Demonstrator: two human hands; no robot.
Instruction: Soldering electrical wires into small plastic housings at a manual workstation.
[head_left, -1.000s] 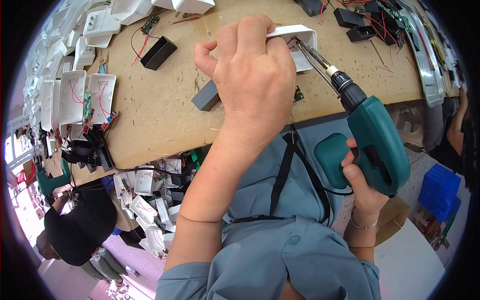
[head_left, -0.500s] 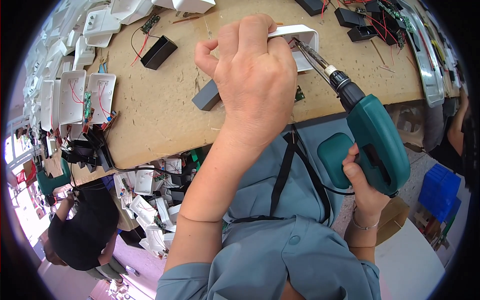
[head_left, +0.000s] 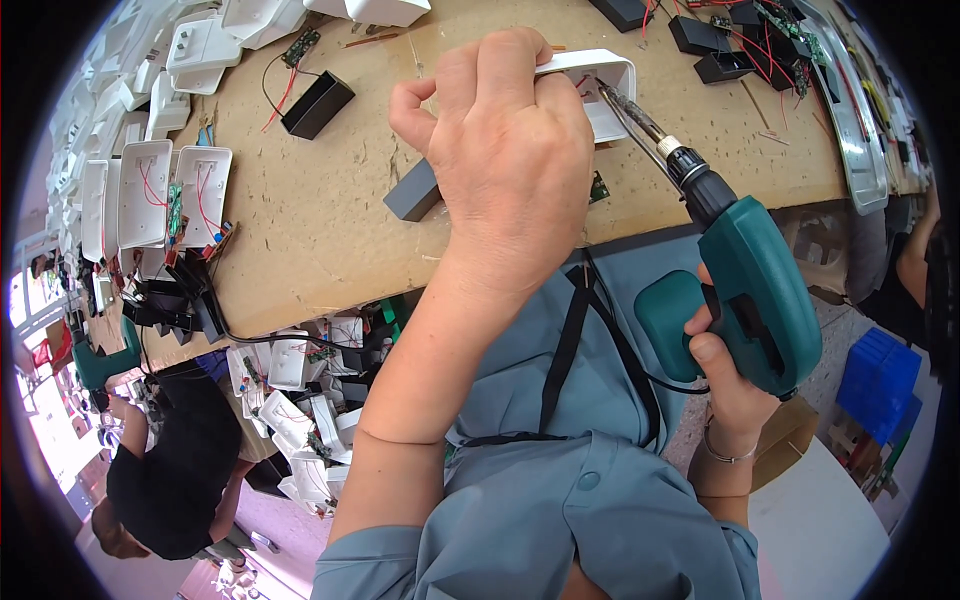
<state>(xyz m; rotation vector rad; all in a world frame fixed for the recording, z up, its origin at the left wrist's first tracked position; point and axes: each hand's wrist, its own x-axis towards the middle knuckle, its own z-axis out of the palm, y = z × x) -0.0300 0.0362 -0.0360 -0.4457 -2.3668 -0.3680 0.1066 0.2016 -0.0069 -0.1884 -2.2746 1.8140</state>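
My left hand is closed on a white plastic housing, pressing it against the bench with its open side facing right. The fingers cover most of the housing. A green soldering gun is gripped in my right hand, with fingers around its handle. Its metal tip reaches into the housing, close to a short red wire; whether they touch I cannot tell. A dark grey box lies under my left wrist. Beside the housing a small green circuit board shows in part.
At the left are white housings with red wires and boards. A black box with wires stands nearby. More black boxes lie at the far right, beside a metal tray. A co-worker in black is at lower left.
The soldering gun has shifted slightly right, its tip moving a little inside the housing. My right fingers have moved on the handle. My left hand stays put. The co-worker at lower left has moved.
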